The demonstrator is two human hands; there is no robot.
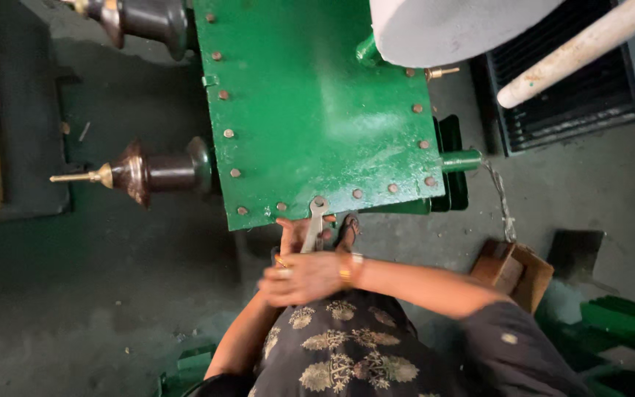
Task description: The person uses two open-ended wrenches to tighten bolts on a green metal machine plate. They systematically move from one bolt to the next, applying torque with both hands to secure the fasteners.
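Note:
A grey metal spanner sits with its head on a bolt at the near edge of a green steel cover plate. My left hand reaches up from the lower left and has its fingers wrapped round the spanner's shaft. My right hand, with a gold bangle on the wrist, comes across from the right and lies closed over the lower end of the handle and my left wrist. Several rusty bolts line the plate's edges. My sandalled foot shows just below the plate's edge.
Two brown ribbed insulators with brass tips stick out left of the plate. A grey drum and a white pipe hang over the top right, above a black grille. A cardboard box stands on the concrete floor.

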